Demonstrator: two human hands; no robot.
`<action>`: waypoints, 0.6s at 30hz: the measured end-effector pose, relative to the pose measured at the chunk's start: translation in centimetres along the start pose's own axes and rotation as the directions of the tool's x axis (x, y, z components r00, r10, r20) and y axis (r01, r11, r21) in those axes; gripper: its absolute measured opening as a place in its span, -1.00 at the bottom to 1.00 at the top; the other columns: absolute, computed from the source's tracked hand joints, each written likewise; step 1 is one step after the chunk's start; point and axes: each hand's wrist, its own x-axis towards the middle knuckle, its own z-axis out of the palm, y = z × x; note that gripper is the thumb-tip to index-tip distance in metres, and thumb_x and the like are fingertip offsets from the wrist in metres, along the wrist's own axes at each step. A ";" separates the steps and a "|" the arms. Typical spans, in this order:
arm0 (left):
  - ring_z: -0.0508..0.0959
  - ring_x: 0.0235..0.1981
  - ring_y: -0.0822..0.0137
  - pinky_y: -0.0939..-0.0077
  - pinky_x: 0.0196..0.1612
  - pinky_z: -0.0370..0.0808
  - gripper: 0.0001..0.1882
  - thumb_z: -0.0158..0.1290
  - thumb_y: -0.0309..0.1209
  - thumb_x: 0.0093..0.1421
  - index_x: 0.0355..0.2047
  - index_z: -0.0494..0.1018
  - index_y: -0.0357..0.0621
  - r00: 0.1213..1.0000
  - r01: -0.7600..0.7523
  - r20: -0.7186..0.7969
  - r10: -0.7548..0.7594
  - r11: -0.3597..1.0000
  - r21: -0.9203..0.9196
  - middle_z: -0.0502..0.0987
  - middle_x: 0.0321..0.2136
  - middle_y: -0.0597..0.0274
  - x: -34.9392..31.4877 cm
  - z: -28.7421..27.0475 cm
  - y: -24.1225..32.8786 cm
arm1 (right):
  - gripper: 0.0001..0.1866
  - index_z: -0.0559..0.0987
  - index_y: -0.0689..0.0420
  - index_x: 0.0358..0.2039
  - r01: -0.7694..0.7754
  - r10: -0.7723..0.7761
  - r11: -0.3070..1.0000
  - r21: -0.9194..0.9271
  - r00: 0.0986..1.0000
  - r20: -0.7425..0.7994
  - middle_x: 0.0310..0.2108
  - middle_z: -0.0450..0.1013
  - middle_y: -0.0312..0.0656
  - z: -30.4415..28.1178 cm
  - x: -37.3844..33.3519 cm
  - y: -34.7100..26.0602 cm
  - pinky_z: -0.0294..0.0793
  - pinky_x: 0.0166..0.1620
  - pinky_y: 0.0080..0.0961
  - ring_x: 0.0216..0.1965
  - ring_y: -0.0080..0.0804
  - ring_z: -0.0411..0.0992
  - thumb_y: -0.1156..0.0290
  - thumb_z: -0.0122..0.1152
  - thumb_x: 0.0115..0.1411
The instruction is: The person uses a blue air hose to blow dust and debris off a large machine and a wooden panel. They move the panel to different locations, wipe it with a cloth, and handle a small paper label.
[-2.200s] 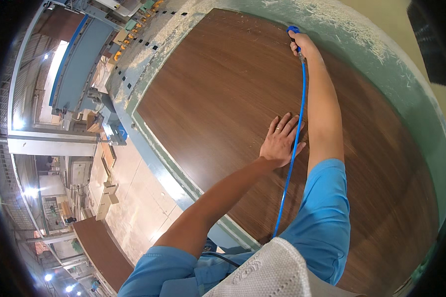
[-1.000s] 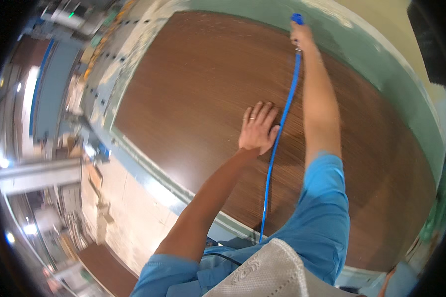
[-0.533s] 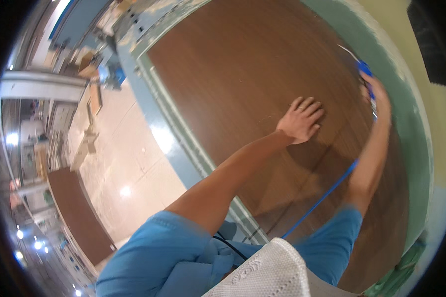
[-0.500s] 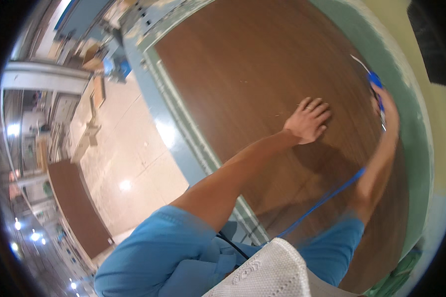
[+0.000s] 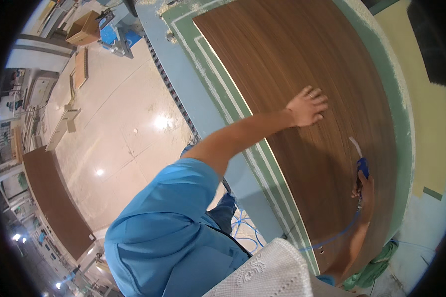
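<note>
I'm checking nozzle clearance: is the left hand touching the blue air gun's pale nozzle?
Apart: the head view shows a stretch of brown board between the left hand and the pale nozzle.

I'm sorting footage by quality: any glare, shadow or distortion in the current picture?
Head view: bright glare spots on the pale floor; head view: a soft dark shadow on the brown board, below the left hand; head view: the board's right edge bows, with black corners around the picture.

Support: green-topped table (image 5: 404,148) | Lying flat on top: large brown wood-grain panel (image 5: 282,59) | Along its right side: pale shavings (image 5: 372,24)
</note>
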 end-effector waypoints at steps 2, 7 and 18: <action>0.13 0.38 0.12 0.03 0.44 -0.05 -0.46 -0.14 0.01 0.34 0.25 0.30 0.14 0.995 0.082 -0.050 -0.081 0.996 0.030 0.26 0.30 0.26 -2.1 -3.5 -7.0 | -0.62 0.42 0.10 -0.15 0.073 -0.089 0.994 -0.083 0.974 -0.209 -0.60 0.41 -0.20 6.6 -1.8 -4.6 0.37 -0.63 -0.31 -0.71 -0.40 0.35 0.00 0.01 0.37; 0.11 0.39 0.11 0.02 0.44 -0.08 -0.44 -0.17 0.02 0.34 0.27 0.29 0.09 0.950 0.293 -0.130 -0.283 0.953 0.071 0.24 0.32 0.25 -6.8 -11.3 -22.1 | -0.51 0.30 0.12 0.21 0.471 -0.539 0.545 -0.694 0.831 0.140 -0.14 0.52 0.19 28.1 -4.9 -22.5 0.45 -0.13 -0.01 -0.13 0.26 0.47 0.08 -0.12 0.43; 0.02 0.44 0.15 0.01 0.45 -0.14 -0.35 -0.13 0.04 0.30 0.33 0.20 0.07 0.974 0.207 -0.073 -0.214 0.714 0.668 0.13 0.39 0.26 -9.0 -11.6 -28.1 | -0.47 0.34 0.23 0.09 0.256 -0.511 -0.502 -0.826 0.683 0.522 -0.31 0.57 -0.02 63.7 -2.5 -44.4 0.52 -0.57 -0.06 -0.32 -0.14 0.58 0.25 0.19 0.17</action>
